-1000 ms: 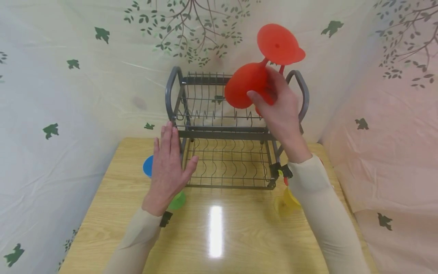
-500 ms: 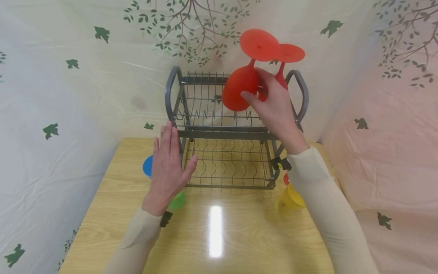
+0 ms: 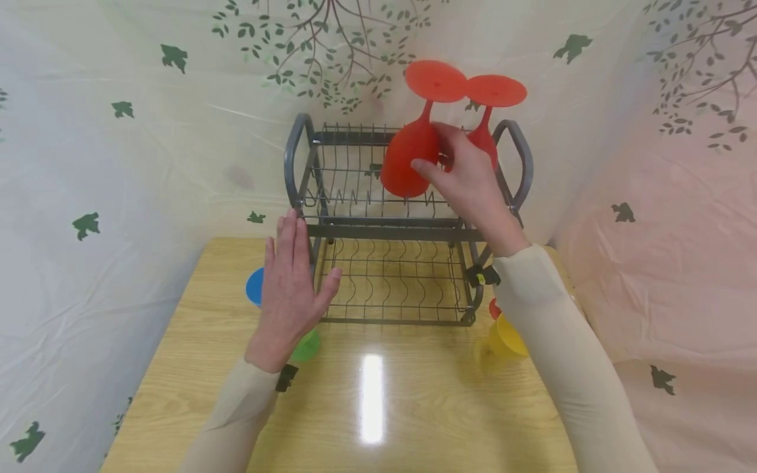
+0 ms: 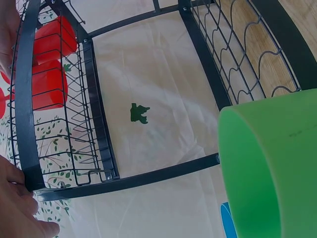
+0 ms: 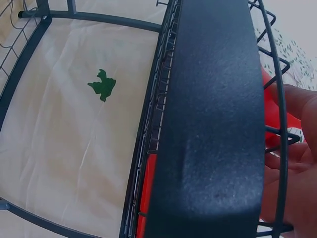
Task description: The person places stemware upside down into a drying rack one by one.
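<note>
A red wine glass (image 3: 409, 161) is upside down in the top tier of the dark dish rack (image 3: 384, 232). My right hand (image 3: 467, 177) grips its bowl between thumb and fingers. Just right of it stands another upside-down red wine glass (image 3: 495, 90), its bowl partly behind my hand. In the left wrist view, both red bowls (image 4: 49, 84) show side by side behind the wires. My left hand (image 3: 290, 289) lies at the rack's left front corner, fingers straight, holding nothing. In the right wrist view, a rack bar (image 5: 208, 124) hides much of the gripped glass.
A blue cup (image 3: 255, 286) and a green cup (image 3: 306, 345) stand on the wooden table (image 3: 426, 407) near my left hand. A yellow cup (image 3: 507, 336) and a small red item (image 3: 494, 309) are by my right forearm. A patterned sheet hangs behind the rack.
My right hand has moved left and slightly down with the red wine glass, which has become more upright. The second red wine glass now shows more plainly. My left hand has stayed put.
</note>
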`<state>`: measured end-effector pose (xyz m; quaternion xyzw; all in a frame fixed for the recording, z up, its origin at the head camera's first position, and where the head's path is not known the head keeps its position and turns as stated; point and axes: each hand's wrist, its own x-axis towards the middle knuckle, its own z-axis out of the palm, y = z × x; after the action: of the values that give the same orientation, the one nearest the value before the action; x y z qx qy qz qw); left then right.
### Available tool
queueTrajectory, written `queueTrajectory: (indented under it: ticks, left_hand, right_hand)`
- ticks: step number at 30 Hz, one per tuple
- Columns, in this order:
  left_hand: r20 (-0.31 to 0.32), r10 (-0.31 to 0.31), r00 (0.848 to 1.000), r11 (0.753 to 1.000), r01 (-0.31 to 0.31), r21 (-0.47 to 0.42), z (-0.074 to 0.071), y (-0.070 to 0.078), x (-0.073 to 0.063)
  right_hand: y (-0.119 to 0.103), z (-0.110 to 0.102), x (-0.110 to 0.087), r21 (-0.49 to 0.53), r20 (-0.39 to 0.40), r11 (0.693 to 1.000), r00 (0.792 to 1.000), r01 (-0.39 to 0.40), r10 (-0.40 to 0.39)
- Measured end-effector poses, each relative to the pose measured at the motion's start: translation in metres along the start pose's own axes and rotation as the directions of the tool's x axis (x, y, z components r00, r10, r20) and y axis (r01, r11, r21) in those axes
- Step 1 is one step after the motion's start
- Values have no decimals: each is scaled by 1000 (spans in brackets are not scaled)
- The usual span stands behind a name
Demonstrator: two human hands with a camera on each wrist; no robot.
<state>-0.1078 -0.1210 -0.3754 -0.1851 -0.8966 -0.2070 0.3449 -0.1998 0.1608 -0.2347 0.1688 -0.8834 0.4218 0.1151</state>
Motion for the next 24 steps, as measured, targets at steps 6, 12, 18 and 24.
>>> queueTrajectory:
  ticks: [6,12,18,24]
  left_hand:
    - [-1,9,1000,1000,-9,0,-1,0,1]
    - [-5,12,1000,1000,-12,-1,-1,-1,1]
    - [-2,9,1000,1000,-9,1,-1,-1,1]
    - [11,0,1000,1000,0,1,-2,-1,1]
  right_hand:
    - [-1,-1,3,-43,28,999,999,-32,33]
    - [-2,-1,5,-61,48,997,997,-51,54]
    - [-5,1,8,-97,77,993,994,-72,80]
    - [-5,3,9,-141,98,986,990,-92,106]
